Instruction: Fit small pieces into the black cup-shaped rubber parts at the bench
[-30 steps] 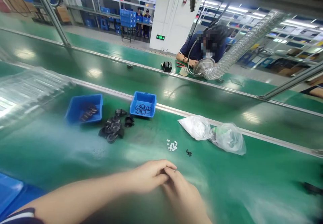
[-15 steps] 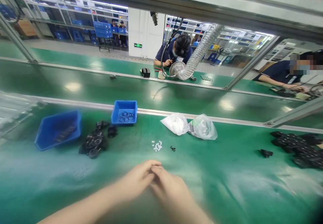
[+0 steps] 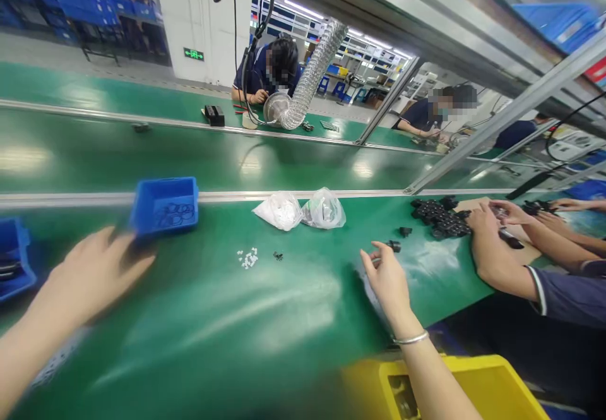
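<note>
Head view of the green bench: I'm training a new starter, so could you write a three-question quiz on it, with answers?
1. True or false: the person's right hand has a metal bracelet at its wrist.
2. Multiple choice: what lies closest to the small white pieces?
A) a yellow bin
B) small black pieces
C) a flexible metallic duct
3. Fill in the missing word: the blue bin on the left-hand side holds thin black ____ and stands nearer the two plastic bags than the other blue bin does.

Key: 1 true; 2 B; 3 rings.
</note>
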The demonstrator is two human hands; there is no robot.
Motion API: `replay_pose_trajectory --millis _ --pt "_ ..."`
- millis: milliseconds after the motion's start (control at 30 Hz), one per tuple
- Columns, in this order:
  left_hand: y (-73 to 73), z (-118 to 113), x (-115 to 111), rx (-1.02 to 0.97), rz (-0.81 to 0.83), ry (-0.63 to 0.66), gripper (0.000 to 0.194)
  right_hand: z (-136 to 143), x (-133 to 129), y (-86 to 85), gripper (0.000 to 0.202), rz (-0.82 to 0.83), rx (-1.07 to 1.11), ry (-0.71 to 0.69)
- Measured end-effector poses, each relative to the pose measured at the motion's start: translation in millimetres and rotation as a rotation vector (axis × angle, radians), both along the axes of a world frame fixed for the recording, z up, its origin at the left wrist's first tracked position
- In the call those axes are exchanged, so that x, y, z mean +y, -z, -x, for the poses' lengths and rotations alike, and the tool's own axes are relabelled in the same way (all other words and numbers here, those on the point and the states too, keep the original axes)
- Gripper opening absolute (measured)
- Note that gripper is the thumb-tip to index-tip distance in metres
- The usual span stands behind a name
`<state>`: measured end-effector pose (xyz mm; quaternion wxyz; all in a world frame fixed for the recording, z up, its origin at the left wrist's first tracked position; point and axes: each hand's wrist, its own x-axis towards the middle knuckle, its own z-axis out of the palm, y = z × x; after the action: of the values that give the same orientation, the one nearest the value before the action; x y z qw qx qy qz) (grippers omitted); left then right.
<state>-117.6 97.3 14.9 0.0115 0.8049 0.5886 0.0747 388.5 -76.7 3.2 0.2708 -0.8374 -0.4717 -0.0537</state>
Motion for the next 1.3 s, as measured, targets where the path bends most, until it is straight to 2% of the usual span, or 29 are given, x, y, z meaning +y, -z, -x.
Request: replay_pose_trajectory --millis 133,167,233,333,433,500,767,933,1033,1100,1167,1233,1300 --pt "-2.7 -13.6 -10.4 0.158 -0.022 0.078 0.045 80.1 24.8 -2.8 0.024 0.070 0.246 -0.533" --pt "-4.9 -17.6 -13.8 0.162 -0.035 0.089 0.044 100.9 32.9 -1.7 0.021 0.096 0.287 -0.628" --pt "-8.7 -24.7 -21.4 0.175 -0.045 0.112 0.042 135.4 50.2 1.8 0.016 0.134 0.297 -0.733" --pt "-11.0 -33.3 -35.0 0.236 -0.119 0.097 0.040 164.6 73.5 7.3 0.012 0.123 0.172 -0.797" --pt "-10.1 -41.5 -48.3 0.263 -0.224 0.056 0.036 173.0 86.3 10.7 0.012 0.103 0.062 -0.831" --pt "-9.4 -47.3 -53.7 0.229 -0.233 0.074 0.034 172.8 88.9 12.5 0.011 0.102 0.053 -0.823" --pt "-9.3 -67.2 -45.4 0.120 -0.024 0.219 0.019 168.3 87.8 18.4 0.011 0.058 0.099 -0.815" --pt "-5.9 -72.8 -34.9 0.039 0.044 0.260 0.020 168.3 86.4 18.2 0.008 0.059 0.114 -0.818" --pt "-11.5 -78.0 -38.6 -0.198 0.108 0.288 0.021 167.9 86.3 18.7 0.005 0.063 0.130 -0.819" --pt "-18.7 -85.7 -48.0 -0.513 0.209 0.310 0.022 168.5 86.3 19.3 0.006 0.070 0.122 -0.817" --pt "-25.1 -96.1 -60.6 -0.934 0.438 0.280 0.023 169.9 86.2 19.8 0.007 0.083 0.113 -0.809" --pt "-27.0 -106.6 -72.2 -1.313 0.765 0.175 0.024 171.4 85.8 19.7 0.009 0.095 0.116 -0.799" --pt "-23.6 -114.3 -79.4 -1.544 1.010 0.073 0.024 172.2 85.4 19.3 0.009 0.099 0.129 -0.795"
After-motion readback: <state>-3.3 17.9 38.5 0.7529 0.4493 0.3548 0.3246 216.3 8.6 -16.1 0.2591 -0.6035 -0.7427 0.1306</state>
